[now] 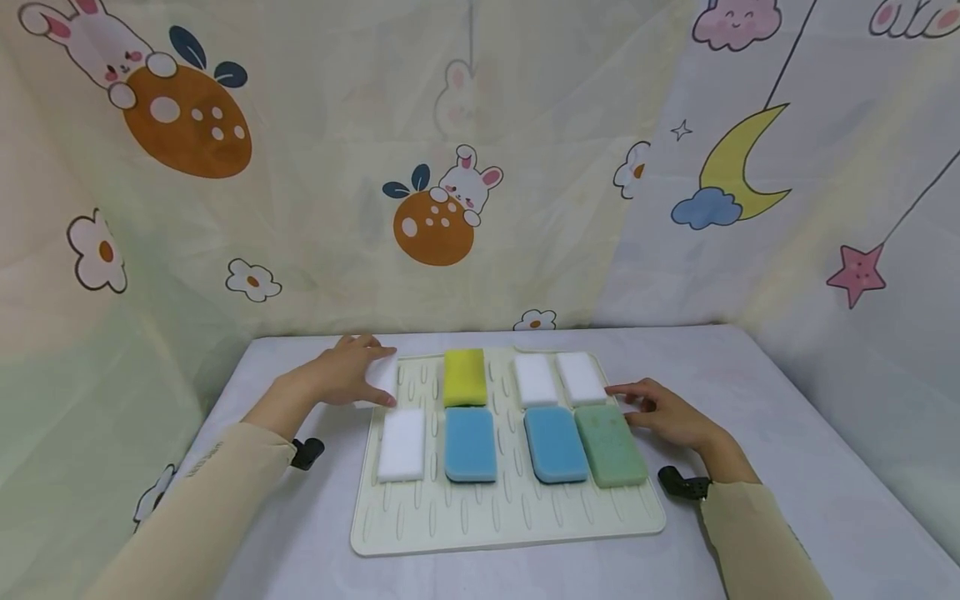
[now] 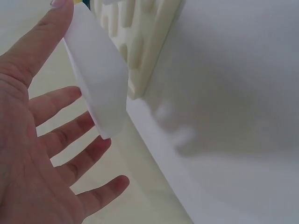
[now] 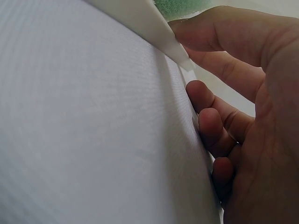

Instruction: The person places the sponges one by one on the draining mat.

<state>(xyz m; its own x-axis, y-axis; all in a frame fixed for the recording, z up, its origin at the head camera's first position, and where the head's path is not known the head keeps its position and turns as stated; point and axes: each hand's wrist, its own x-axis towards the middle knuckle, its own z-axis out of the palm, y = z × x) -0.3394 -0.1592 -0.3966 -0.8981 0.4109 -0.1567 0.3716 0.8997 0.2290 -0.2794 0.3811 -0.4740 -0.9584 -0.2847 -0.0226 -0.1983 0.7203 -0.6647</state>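
My left hand (image 1: 341,375) holds a white sponge block (image 1: 383,375) between thumb and fingers at the far left corner of the cream ridged mat (image 1: 510,529). In the left wrist view this white block (image 2: 100,74) is tilted, its edge against the thumb and fingers. My right hand (image 1: 671,417) is at the mat's right edge, index finger reaching toward a white block (image 1: 581,379) and thumb beside the green sponge (image 1: 611,446). In the right wrist view its other fingers (image 3: 210,128) bend loosely, with nothing seen gripped.
On the mat also lie a yellow sponge (image 1: 465,377), two blue sponges (image 1: 470,446) with dark undersides and two more white blocks (image 1: 402,446). A white cloth (image 1: 757,400) covers the table. Printed fabric (image 1: 322,208) hangs behind and at both sides.
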